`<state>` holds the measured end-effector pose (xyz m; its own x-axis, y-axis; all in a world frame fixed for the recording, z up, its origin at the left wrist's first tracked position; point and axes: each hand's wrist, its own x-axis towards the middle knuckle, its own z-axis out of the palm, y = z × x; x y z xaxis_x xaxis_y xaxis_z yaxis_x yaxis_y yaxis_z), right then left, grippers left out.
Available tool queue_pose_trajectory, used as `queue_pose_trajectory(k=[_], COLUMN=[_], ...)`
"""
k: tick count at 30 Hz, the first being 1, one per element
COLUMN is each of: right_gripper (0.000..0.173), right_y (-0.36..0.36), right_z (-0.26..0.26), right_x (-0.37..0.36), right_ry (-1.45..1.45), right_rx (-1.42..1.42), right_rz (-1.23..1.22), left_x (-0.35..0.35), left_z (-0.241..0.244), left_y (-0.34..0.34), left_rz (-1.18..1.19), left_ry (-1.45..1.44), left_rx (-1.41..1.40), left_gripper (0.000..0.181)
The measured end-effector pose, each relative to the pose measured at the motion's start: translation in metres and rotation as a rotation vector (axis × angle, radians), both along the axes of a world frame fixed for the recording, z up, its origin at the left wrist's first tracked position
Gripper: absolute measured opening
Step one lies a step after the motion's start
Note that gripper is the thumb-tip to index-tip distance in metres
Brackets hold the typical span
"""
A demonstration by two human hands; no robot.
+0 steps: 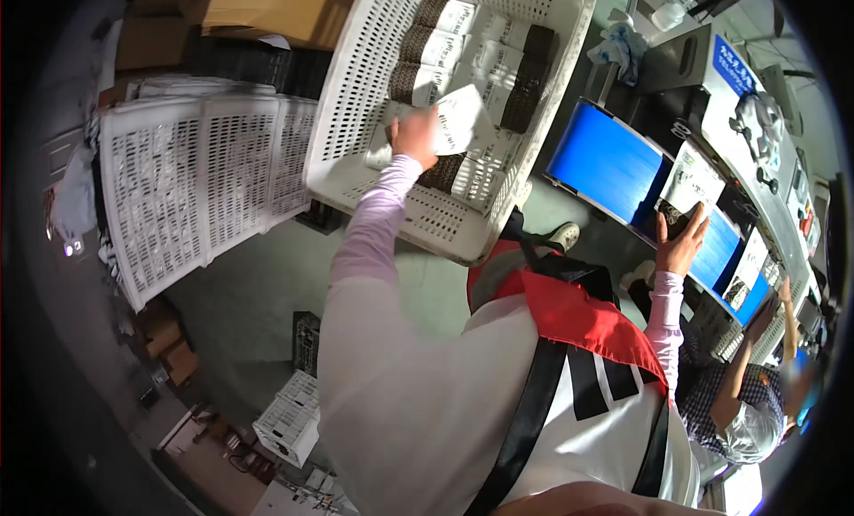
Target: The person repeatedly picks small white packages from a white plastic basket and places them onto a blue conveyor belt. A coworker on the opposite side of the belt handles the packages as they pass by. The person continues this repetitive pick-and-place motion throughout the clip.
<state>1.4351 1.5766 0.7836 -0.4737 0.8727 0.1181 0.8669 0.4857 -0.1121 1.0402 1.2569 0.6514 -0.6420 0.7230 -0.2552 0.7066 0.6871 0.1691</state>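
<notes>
My left hand reaches into a white perforated plastic crate and grips a white printed packet, tilted above the others. Beneath it lie rows of similar packets, each with a white printed part and a dark patterned end. Over a blue conveyor belt, my right hand has its thumb and fingers around the dark lower end of another packet. Its palm side is hidden. A further packet lies farther along the belt.
A stack of white perforated crates stands left. Behind it is a cardboard box. A metal machine housing spans the belt. A co-worker stands by the belt's far end, arms raised towards it. A smaller white crate sits on the floor.
</notes>
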Motion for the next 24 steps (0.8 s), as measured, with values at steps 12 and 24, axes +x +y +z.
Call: queue_pose_trajectory(k=[12, 24], right_gripper=[0.092, 0.072], right_y=[-0.011, 0.028], right_z=[0.004, 0.064], right_x=[-0.037, 0.007], right_ry=[-0.024, 0.144], right_rx=[-0.050, -0.391], right_rz=[0.102, 0.155], left_x=[-0.066, 0.080], left_z=[-0.130, 0.066], left_y=[0.032, 0.190], left_rz=[0.252, 0.143], left_ry=[-0.204, -0.483], left_rx=[-0.531, 0.894], left_gripper=[0.078, 0.047])
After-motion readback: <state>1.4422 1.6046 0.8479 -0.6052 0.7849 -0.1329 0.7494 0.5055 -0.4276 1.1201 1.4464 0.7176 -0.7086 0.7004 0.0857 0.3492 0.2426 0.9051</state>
